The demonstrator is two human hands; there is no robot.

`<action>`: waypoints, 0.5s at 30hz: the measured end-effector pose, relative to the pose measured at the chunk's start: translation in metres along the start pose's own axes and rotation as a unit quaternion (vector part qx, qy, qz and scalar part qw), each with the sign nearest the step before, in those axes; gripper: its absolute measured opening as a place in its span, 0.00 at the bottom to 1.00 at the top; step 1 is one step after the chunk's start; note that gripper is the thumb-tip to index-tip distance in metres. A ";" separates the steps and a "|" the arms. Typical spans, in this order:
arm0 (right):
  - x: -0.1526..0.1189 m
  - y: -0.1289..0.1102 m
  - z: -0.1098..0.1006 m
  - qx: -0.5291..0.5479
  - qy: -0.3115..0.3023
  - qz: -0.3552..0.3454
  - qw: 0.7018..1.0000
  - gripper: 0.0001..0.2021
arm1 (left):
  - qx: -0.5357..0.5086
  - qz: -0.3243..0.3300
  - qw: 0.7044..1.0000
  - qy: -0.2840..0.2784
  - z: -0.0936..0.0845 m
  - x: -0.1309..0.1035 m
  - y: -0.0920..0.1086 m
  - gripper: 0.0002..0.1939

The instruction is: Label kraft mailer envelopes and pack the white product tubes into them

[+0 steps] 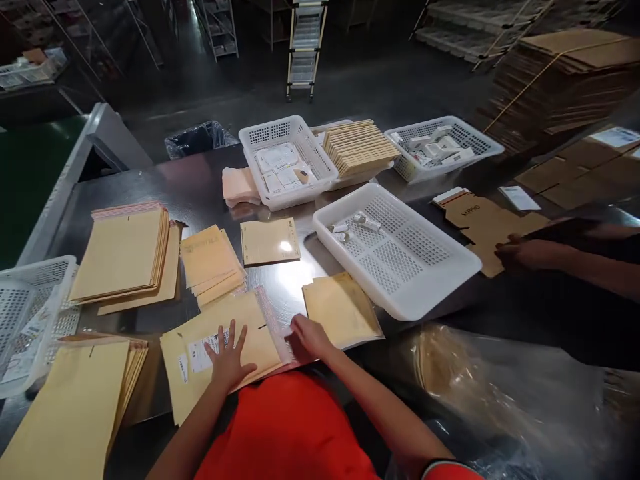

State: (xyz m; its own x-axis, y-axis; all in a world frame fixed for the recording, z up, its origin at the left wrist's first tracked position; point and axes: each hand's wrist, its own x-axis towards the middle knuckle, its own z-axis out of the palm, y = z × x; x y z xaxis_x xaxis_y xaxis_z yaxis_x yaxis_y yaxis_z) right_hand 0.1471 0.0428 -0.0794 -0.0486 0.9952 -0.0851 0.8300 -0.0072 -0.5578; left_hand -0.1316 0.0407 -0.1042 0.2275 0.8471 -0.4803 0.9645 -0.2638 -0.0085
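Note:
A yellow padded envelope (240, 327) lies at the table's front edge, with white labels (203, 355) on its left part and a pinkish flap strip along its right end. My left hand (229, 357) rests flat on it, fingers spread, partly over the larger label. At the flap end is my right hand (309, 337), its fingers curled together; what they hold, if anything, is hidden. Just right of that hand lies another padded envelope stack (343, 310). Smaller envelopes (213, 263) and a flat tan envelope (270, 241) lie beyond my hands.
Envelope stacks (123, 253) and a white basket (70, 273) stand left. A white tray (425, 297) with small packets sits right of centre, with more baskets (280, 200) behind. At right, another person's hands (535, 253) touch a cardboard mailer (480, 220).

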 end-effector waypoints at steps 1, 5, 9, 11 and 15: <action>0.007 0.008 -0.021 0.013 0.073 0.027 0.997 0.12 | 0.001 -0.001 1.000 -0.005 -0.001 0.000 0.001 0.51; 0.023 0.023 -0.100 0.123 0.439 0.049 0.889 0.13 | 0.038 0.030 0.999 0.011 -0.007 0.002 0.007 0.51; 0.022 -0.004 -0.079 0.150 0.258 -0.037 0.954 0.06 | 0.068 0.088 0.994 0.015 -0.006 0.009 0.008 0.53; 0.022 -0.020 -0.034 0.110 0.070 0.053 0.990 0.06 | 0.065 0.088 0.994 0.012 -0.003 0.012 0.007 0.54; 0.020 -0.027 0.042 0.104 -0.021 0.130 0.986 0.02 | 0.075 0.075 0.994 0.004 -0.001 0.014 0.008 0.56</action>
State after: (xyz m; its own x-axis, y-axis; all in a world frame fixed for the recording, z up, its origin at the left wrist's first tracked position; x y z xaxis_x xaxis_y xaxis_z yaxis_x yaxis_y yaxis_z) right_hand 0.1006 0.0586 -0.1012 0.1238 0.9523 -0.2789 0.6852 -0.2853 -0.6701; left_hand -0.1204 0.0508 -0.1105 0.3690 0.7968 -0.4784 0.8888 -0.4531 -0.0692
